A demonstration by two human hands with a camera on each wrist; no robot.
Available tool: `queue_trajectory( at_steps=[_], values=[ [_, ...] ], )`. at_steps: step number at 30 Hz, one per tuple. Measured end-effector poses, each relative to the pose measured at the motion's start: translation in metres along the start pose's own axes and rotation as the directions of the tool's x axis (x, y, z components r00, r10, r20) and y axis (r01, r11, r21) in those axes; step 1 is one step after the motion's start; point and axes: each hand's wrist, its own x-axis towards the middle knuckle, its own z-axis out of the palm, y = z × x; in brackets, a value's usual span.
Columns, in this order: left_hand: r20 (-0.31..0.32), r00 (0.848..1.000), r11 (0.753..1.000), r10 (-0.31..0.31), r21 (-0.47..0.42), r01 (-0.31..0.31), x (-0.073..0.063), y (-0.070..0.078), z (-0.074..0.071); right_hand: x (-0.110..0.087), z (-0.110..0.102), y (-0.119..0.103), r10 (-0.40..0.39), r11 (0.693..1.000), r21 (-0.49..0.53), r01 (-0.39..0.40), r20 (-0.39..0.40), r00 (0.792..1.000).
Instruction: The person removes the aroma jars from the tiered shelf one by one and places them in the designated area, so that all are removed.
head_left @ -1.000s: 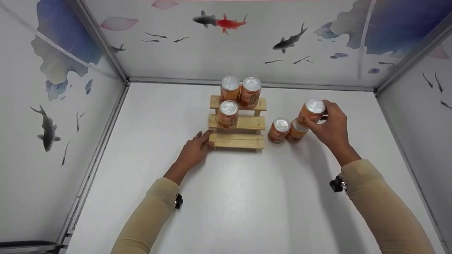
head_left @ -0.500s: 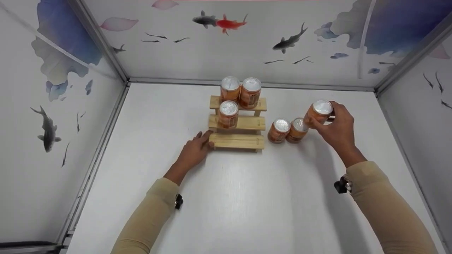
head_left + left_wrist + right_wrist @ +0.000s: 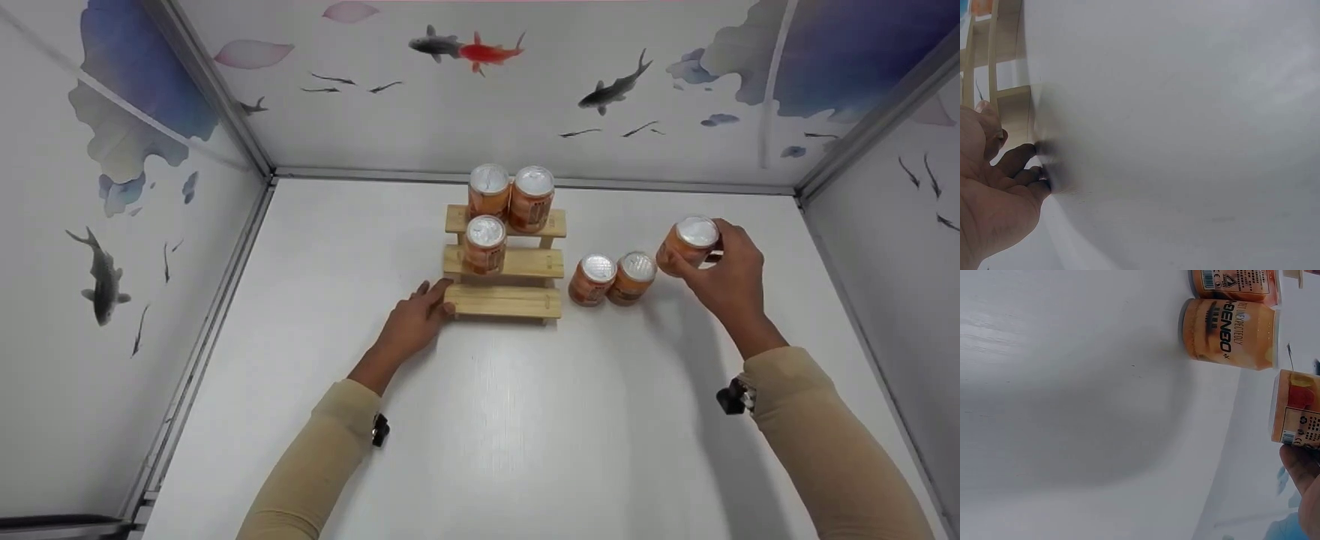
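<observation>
My right hand (image 3: 726, 271) holds an orange drink can (image 3: 684, 244) upright above the table, thumb on its near side. In the right wrist view the thumb (image 3: 1300, 467) lies against this can (image 3: 1297, 410). Two similar cans, a left one (image 3: 592, 279) and a right one (image 3: 632, 279), stand side by side on the table left of it. My left hand (image 3: 414, 319) grips the left end of the lowest step of a three-step wooden rack (image 3: 510, 301). In the left wrist view its lower fingers (image 3: 1019, 160) reach down to the tabletop beside the rack leg.
Two cans, one left (image 3: 489, 191) and one right (image 3: 532, 199), stand on the rack's top step. A single can (image 3: 484, 246) is on the middle step's left part. White panels with painted fish enclose the white table (image 3: 487, 435) at the back and sides.
My right hand has carried its can to the right, away from the two standing cans, uncovering the top of the nearer one. The left hand keeps its place at the rack.
</observation>
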Motion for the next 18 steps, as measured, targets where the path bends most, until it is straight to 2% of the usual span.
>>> queue_trajectory(
  at_steps=[8, 18],
  values=[
    [0.027, 0.998, 0.998, -0.055, 0.017, 0.055, -0.004, 0.011, -0.006, -0.007, 0.003, 0.010, 0.006, 1.000, -0.021, -0.005, 0.013, 1.000],
    [-0.004, 1.000, 1.000, -0.004, 0.004, 0.004, -0.001, 0.003, -0.001, -0.013, 0.010, 0.018, 0.057, 0.998, -0.037, -0.054, 0.109, 0.992]
  ],
)
